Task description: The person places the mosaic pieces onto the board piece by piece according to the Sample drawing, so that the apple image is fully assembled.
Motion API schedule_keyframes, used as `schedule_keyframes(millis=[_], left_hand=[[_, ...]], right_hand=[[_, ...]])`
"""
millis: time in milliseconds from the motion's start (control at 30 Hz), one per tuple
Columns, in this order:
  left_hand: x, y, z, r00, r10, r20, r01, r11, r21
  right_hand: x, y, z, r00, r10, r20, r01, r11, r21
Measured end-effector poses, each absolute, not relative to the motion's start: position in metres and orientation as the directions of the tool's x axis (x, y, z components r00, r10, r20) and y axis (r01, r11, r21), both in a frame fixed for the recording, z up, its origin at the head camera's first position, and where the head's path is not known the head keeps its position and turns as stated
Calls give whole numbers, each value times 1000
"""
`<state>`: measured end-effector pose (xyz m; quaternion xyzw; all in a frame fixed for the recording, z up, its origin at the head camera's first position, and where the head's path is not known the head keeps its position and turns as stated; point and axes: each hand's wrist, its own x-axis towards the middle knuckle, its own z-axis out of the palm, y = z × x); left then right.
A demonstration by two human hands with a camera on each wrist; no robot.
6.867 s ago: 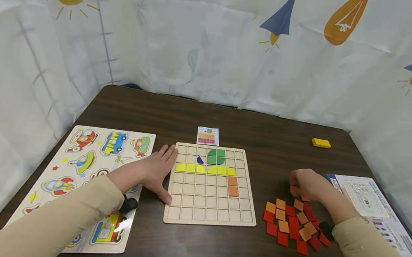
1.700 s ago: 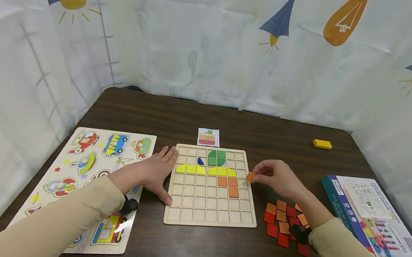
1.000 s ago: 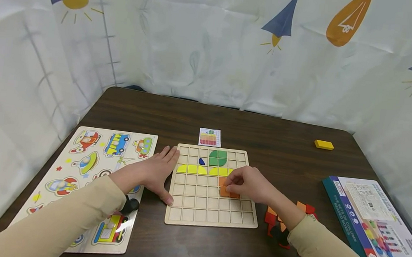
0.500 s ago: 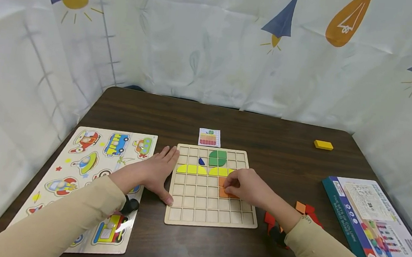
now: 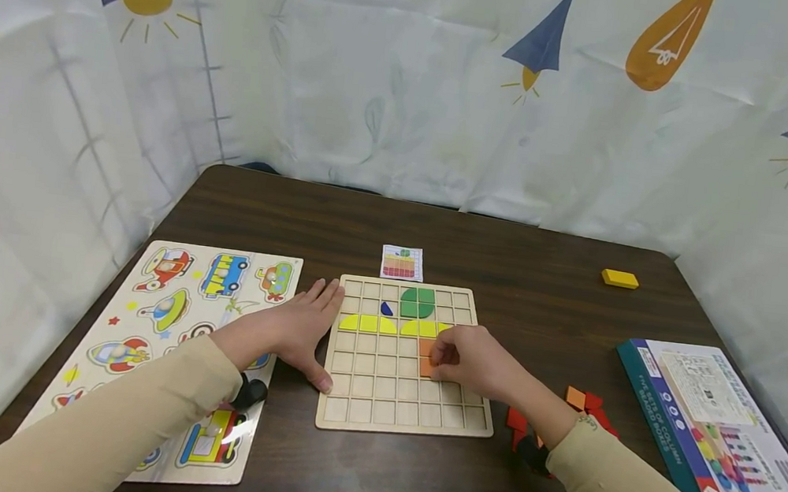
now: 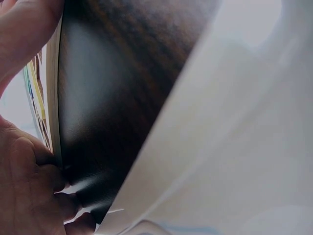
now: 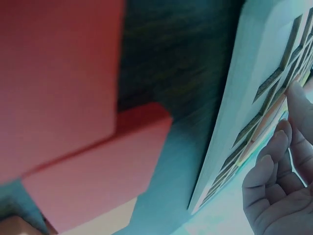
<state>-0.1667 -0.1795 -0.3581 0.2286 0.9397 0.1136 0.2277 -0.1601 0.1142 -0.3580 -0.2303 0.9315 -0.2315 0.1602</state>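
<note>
In the head view a wooden grid board (image 5: 394, 424) lies mid-table, with green, yellow and blue pieces set in its upper cells. My left hand (image 5: 293, 331) lies with spread fingers along its left edge, fingertips and thumb at the rim. My right hand (image 5: 476, 357) is over the board's right half, curled thumb and finger at an orange square tile (image 5: 426, 368) in a cell. Another orange tile (image 5: 425, 347) sits just above it. The hand hides the cells to the right. In the right wrist view the fingertips (image 7: 295, 90) are down at the board's surface.
Loose red and orange tiles (image 5: 575, 398) lie right of the board, partly under the right forearm. A pattern card (image 5: 402, 263) is behind the board. A picture puzzle board (image 5: 145, 317) stands left, a box (image 5: 711, 427) right, a yellow block (image 5: 619, 279) at the back.
The right hand went from the loose tiles to the board with an orange tile, which now sits left of the lower orange one. Lately it shifts only slightly. The left hand stays put.
</note>
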Motion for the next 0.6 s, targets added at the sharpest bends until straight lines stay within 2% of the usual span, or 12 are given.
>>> schedule_keyframes(millis=[267,600], left_hand=[[-167,-179,-360,-791,482,-378,377,869,319],[-168,-181,-361,-793,483,-372,382,869,314]], right_hand=[[-159,134,-353,-854,-495,-161,-350,775,-526],[-158,191,-345,-905,-396,-154,-287,837,-466]])
